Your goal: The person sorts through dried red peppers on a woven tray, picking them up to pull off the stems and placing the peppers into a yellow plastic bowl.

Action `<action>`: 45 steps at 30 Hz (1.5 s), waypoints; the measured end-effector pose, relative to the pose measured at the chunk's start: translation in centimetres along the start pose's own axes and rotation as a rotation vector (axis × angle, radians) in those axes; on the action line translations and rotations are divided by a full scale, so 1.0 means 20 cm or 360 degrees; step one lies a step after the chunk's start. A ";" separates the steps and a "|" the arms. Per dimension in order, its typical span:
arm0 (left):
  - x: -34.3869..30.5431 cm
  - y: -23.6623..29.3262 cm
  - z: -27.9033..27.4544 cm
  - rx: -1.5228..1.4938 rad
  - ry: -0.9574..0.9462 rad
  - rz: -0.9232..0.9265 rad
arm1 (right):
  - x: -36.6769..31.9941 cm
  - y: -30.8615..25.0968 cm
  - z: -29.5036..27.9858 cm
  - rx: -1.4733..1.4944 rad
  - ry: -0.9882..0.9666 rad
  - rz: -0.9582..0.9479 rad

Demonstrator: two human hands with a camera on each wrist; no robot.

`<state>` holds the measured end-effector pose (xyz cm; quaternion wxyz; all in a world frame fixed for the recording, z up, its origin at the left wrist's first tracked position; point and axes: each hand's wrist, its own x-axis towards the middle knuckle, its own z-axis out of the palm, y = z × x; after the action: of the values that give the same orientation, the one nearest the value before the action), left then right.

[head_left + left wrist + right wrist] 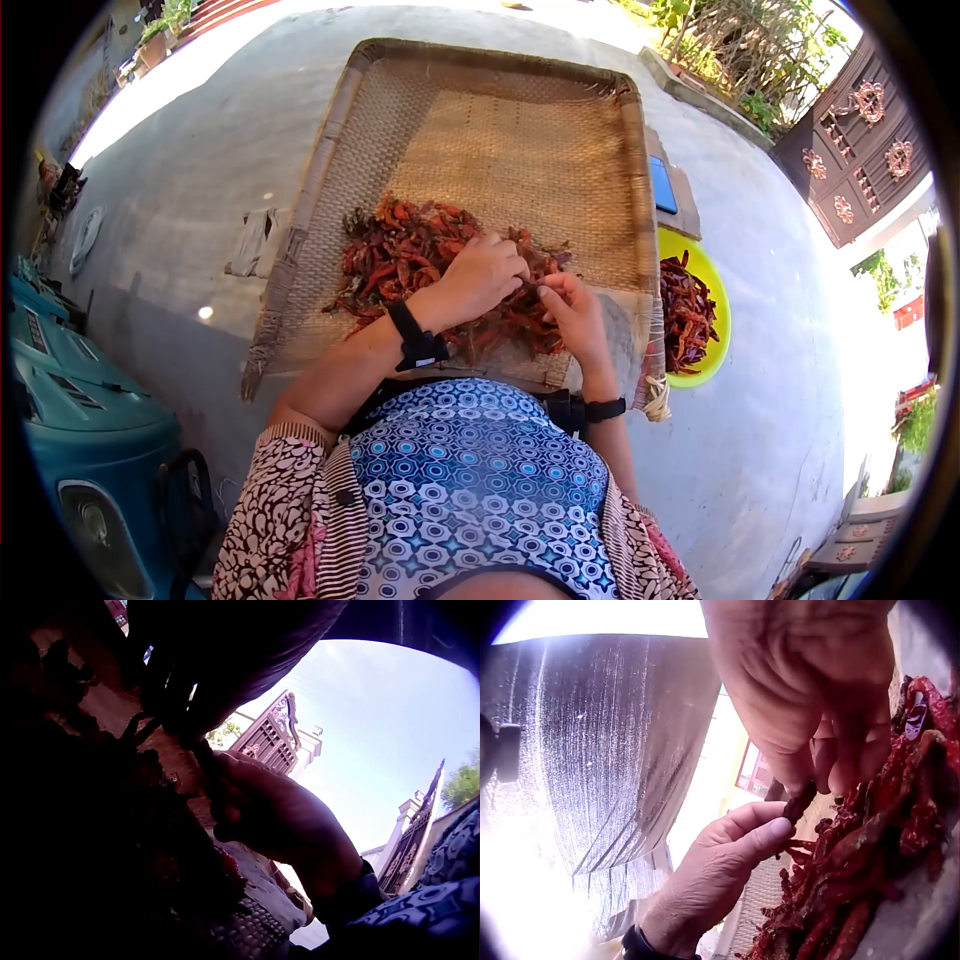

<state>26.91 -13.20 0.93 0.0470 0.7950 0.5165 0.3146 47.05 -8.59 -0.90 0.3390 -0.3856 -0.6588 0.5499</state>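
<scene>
My left hand (478, 275) and right hand (575, 312) meet over a heap of dried red chili peppers (400, 245). Between them is one dark, shriveled chili pepper (801, 801). In the right wrist view, the right hand (802, 682) comes down from above and pinches its upper end. The left hand (720, 866) grips its lower part between thumb and forefinger. The left wrist view is very dark, with the right hand (274, 806) seen against the light. The heap lies in the near half of a large woven tray (500, 140) with a raised rim.
Right of the tray, a yellow-green basin (715, 345) holds more dried chilies. A blue flat object (662, 185) lies on cardboard beside the rim. A teal vehicle (95, 430) stands close at the left. Concrete ground (760, 430) surrounds the tray.
</scene>
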 end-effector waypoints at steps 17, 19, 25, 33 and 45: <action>0.26 -0.26 0.13 0.0253 -0.0286 -0.0296 | -0.05 0.11 -0.47 0.1457 0.0730 0.0189; 0.28 -0.25 0.15 0.0366 -0.0235 -0.0259 | -0.06 0.08 -0.38 0.1309 0.0662 0.0218; 0.28 -0.35 0.17 0.0360 -0.0071 -0.0065 | -0.09 -0.05 -0.26 0.0395 0.0392 0.0178; 0.21 0.00 -0.10 -0.0106 0.0002 -0.0410 | -0.07 -0.06 -0.19 0.0052 0.0253 0.0045; 0.02 0.12 0.00 -0.1310 -0.0164 -0.0817 | -0.10 -0.08 -0.14 -0.0041 -0.0011 0.0158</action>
<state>28.90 -14.01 2.16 0.4590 0.5719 0.5257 0.4312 50.10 -9.20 1.12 0.3039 -0.4203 -0.6471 0.5588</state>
